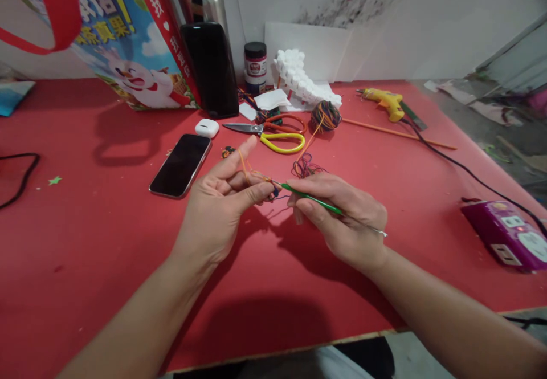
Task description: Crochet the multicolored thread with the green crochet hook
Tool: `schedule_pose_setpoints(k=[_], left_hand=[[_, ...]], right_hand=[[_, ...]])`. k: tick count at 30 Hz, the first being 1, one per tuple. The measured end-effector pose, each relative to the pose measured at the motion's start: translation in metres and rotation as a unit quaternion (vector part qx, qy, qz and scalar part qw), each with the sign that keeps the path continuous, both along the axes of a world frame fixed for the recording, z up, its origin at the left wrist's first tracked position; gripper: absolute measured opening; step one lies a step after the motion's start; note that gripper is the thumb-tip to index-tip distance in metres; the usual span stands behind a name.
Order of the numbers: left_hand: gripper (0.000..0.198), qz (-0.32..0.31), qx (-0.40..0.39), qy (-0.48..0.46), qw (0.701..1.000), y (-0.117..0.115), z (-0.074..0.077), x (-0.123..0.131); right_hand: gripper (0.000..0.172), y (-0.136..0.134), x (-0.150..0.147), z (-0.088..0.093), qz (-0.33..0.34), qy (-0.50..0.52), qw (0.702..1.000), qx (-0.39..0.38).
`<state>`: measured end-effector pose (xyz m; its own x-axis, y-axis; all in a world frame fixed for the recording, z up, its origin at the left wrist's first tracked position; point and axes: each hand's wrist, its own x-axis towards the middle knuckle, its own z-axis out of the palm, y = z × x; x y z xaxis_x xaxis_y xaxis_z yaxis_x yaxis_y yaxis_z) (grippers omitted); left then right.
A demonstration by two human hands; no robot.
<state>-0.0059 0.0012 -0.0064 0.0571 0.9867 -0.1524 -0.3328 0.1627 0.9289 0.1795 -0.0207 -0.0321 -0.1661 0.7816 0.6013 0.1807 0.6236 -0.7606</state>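
My right hand (342,219) is closed round a green crochet hook (314,199), whose tip points left into a small knot of multicoloured yarn. My left hand (222,202) pinches that yarn between thumb and middle fingers, with the index finger raised and an orange strand (243,165) looped over it. The strand runs across a loose tangle (305,167) on the red table (106,242) to a multicoloured yarn ball (325,115) further back. Both hands hover just above the table.
A black phone (180,165) and white earbud case (207,127) lie left of my hands. Yellow-handled scissors (273,135), a yellow glue gun (387,102), a thin orange stick (397,134), white foam pieces (299,80), a jar, a black speaker and a printed bag stand behind. A purple power strip (506,233) sits right.
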Motion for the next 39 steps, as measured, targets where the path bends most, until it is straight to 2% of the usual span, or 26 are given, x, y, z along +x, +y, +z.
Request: schedule_pose_setpoints(k=[8,15,24,31,39], left_hand=[[0.072,0.004,0.007,0.035,0.999,-0.002,0.002,-0.001],[0.067,0.007,0.017,0.043,0.999,-0.001,0.001,-0.001],[0.072,-0.011,0.031,0.05,0.998,0.0,0.001,-0.003],[0.066,-0.002,0.042,0.062,0.997,0.001,0.002,-0.003],[0.06,-0.024,0.068,0.101,0.992,0.0,0.007,-0.005]], right_hand=[[0.028,0.0,-0.001,0.007,-0.016,0.041,0.999,0.004],[0.023,0.0,0.003,0.012,-0.024,0.072,0.996,-0.045],[0.016,-0.003,0.009,0.011,-0.012,0.123,0.984,-0.13],[0.02,-0.001,0.011,0.015,-0.005,0.146,0.982,-0.119],[0.014,0.001,0.017,0.016,-0.019,0.153,0.98,-0.124]])
